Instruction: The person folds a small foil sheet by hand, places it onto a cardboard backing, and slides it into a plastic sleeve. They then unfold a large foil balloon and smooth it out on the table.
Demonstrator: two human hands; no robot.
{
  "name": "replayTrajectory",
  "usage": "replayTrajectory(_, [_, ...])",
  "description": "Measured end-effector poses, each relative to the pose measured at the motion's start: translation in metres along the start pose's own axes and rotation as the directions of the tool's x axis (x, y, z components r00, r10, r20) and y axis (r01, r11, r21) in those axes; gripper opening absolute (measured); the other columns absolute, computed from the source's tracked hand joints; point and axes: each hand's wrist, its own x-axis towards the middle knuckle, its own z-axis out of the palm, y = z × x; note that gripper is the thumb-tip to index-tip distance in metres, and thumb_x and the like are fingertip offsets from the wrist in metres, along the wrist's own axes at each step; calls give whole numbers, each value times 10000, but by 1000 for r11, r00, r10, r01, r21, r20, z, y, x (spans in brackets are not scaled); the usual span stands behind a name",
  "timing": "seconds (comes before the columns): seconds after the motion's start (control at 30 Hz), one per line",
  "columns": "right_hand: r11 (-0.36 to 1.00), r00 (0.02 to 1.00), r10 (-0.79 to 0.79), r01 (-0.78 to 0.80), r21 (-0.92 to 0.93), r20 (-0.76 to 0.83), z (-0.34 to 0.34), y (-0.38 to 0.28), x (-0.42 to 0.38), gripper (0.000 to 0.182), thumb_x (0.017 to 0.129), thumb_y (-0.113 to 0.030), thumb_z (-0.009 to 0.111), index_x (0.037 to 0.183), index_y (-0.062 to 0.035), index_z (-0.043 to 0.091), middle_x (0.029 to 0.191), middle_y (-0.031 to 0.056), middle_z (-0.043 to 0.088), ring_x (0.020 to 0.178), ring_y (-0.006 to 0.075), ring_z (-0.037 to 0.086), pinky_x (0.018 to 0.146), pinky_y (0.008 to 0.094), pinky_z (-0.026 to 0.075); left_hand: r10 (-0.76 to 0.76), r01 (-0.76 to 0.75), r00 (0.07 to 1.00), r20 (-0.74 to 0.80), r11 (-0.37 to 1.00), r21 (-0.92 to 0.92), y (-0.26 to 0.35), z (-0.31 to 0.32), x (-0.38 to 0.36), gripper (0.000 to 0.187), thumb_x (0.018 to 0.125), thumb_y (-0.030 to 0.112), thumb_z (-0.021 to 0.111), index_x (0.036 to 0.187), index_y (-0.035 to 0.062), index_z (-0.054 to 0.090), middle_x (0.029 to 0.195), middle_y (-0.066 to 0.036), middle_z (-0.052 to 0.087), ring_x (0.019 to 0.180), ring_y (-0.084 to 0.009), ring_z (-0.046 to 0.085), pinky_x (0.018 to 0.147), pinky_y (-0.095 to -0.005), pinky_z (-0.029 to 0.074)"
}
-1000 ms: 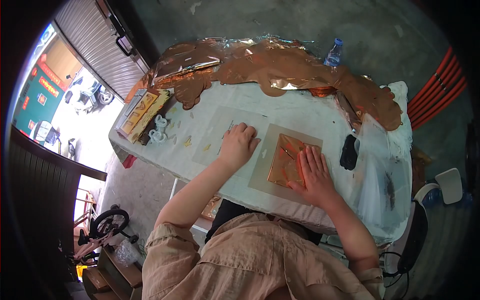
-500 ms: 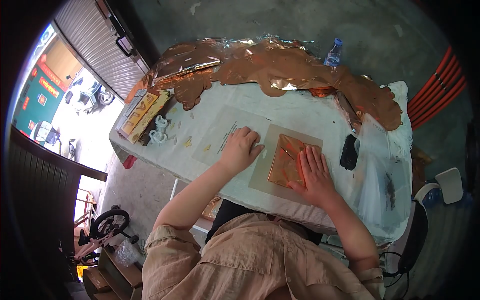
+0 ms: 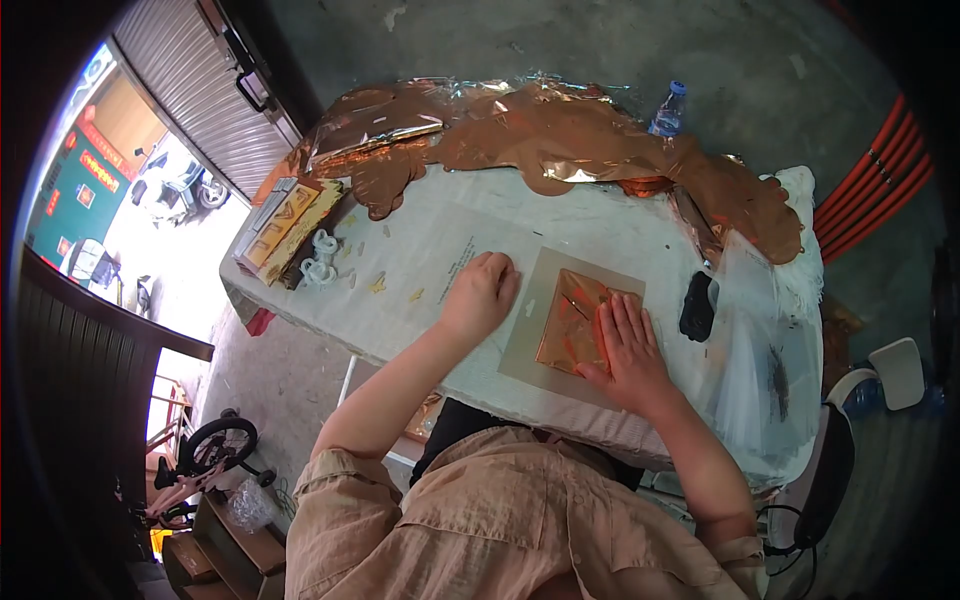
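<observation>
Two hands are on the worktop [image 3: 640,215]: the right hand [image 3: 630,350] lies open over the foil [image 3: 570,318], whose flat pressure should steady it; the left hand [image 3: 482,297] curls by the film [image 3: 458,268], grip unclear.

left hand [image 3: 480,298]: fingers curled inward, thumb side toward the right | right hand [image 3: 629,353]: palm down, fingers extended | both forearms bare, reaching forward | left fingertips seemingly tucked, hard to see

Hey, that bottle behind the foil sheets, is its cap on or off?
On: a blue cap shows at the top of the bottle.
</observation>
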Motion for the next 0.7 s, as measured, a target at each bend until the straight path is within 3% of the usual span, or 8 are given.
replayTrajectory(0.13, [1000, 1000, -5, 5, -3, -6, 0, 0, 0, 895, 857, -499, 558, 1476, 15, 166, 1542, 217, 139, 1448, 319, 92, 1169, 466, 65, -29, 29, 1000, -3, 999, 16, 3, -1, 1, 135, 844, 129, 604, 842, 2, 559, 784, -166, 576, 720, -341, 578, 665, -403, 473])
replayTrajectory(0.2, [1000, 1000, -8, 8, -1, -13, 1, 1, 0, 895, 857, -500, 558, 1475, 16, 167, 1542, 217, 140, 1448, 318, 93, 1168, 468, 66, 81, -85, 995, 58, 994, 64, 0, 0, -1, 145, 839, 145, 606, 831, 5, 568, 775, -165, 583, 724, -346, 592, 665, -416, 484])
replayTrajectory(0.43, [1000, 999, -18, 18, -5, -29, 3, 2, 0, 890, 859, -499, 562, 1476, 8, 172, 1541, 215, 146, 1446, 326, 99, 1165, 476, 75, 90, -169, 961, 262, 941, 293, 20, -4, -7, 140, 796, 136, 613, 834, 13, 555, 805, -162, 606, 756, -337, 622, 684, -409, 522])
replayTrajectory(0.5, [1000, 998, -25, 26, 16, -57, 4, 3, 0, 880, 851, -522, 558, 1470, -4, 208, 1528, 223, 179, 1440, 340, 116, 1160, 488, 77, 54, -189, 947, 318, 893, 409, 24, -3, -8, 133, 785, 104, 598, 868, 9, 553, 801, -167, 609, 770, -325, 633, 691, -401, 535])
replayTrajectory(0.63, [999, 995, -51, 52, 5, -87, 5, 3, 0, 833, 841, -542, 563, 1465, -69, 278, 1509, 236, 224, 1429, 368, 145, 1150, 516, 88, 3, -176, 932, 363, 879, 444, 34, -7, -15, 132, 779, 92, 587, 877, 12, 552, 815, -171, 617, 772, -319, 645, 675, -403, 539])
replayTrajectory(0.7, [999, 998, -32, 33, 9, -53, 1, 0, 0, 814, 853, -508, 569, 1478, -95, 250, 1522, 226, 194, 1435, 357, 127, 1155, 500, 86, -60, -110, 922, 381, 905, 410, 38, -11, -19, 143, 777, 101, 580, 879, 4, 556, 818, -184, 628, 758, -338, 653, 662, -422, 539])
